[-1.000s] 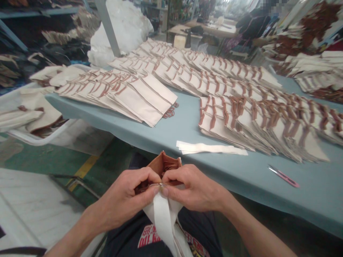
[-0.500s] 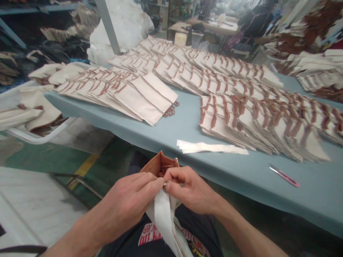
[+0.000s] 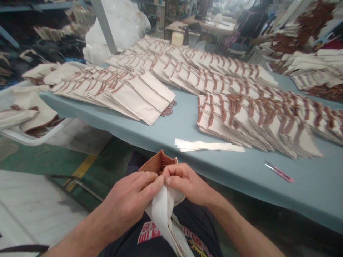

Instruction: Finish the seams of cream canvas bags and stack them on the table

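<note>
My left hand (image 3: 138,192) and my right hand (image 3: 184,182) meet above my lap, both closed on a cream fabric piece (image 3: 163,210). Thumbs and fingertips pinch its upper edge where the two hands touch. Below them the fabric hangs in a long folded strip across my dark apron (image 3: 150,246), which has red lettering. Just beyond my fingers, a brown lining (image 3: 152,162) stands up as an open pocket, with brown cord-like loops partly visible inside. Whatever small part the fingertips press between them is hidden.
A blue-covered table (image 3: 150,137) carries overlapping rows of cream pieces with brown edges (image 3: 222,114). White strips (image 3: 209,145) and pink-handled thread snips (image 3: 280,172) lie near its front edge. Brown loops (image 3: 168,110) lie beside the left stack. A white bin (image 3: 50,137) of fabric stands left.
The fingertips have drawn closer together at the fabric's edge, and the right hand has shifted slightly. The hanging fabric has swung a little and folded differently. The camera view has turned slightly right.
</note>
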A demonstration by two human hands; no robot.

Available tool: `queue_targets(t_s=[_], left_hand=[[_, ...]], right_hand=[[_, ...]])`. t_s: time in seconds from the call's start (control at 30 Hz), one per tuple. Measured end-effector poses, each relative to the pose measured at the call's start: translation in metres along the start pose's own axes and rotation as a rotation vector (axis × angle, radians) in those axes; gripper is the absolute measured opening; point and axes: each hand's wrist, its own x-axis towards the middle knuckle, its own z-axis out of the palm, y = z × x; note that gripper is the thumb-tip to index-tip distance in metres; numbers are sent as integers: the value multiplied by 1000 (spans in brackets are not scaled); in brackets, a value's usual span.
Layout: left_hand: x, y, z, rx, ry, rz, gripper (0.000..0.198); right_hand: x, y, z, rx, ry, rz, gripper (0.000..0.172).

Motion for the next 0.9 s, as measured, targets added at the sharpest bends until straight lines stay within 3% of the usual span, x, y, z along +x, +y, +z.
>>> queue_targets(t_s=[0.2, 0.33, 0.47, 0.53, 0.67, 0.8, 0.9], left_hand=[[2, 4, -10, -208, 17, -219, 22], [7, -6, -24, -400, -143, -305, 13], [13, -17, -25, -437, -284, -221, 29], [14, -21, -18, -322, -238, -127, 36], [9, -33, 4, -52, -23, 84, 48], [0, -44, 26, -92, 40, 24, 54], [-4, -44, 31, -224, 27, -33, 56]], right_hand=[[-11, -17, 4, -148, 39, -108, 19], [-21, -24, 6, -493, 185, -301, 12], [-26, -23, 9, -748, 283, -520, 15], [-26, -20, 9, -823, 302, -601, 15], [-22, -9, 7, -847, 315, -653, 16], [-17, 1, 4, -717, 313, -534, 17], [-16, 5, 2, -637, 277, -499, 18]])
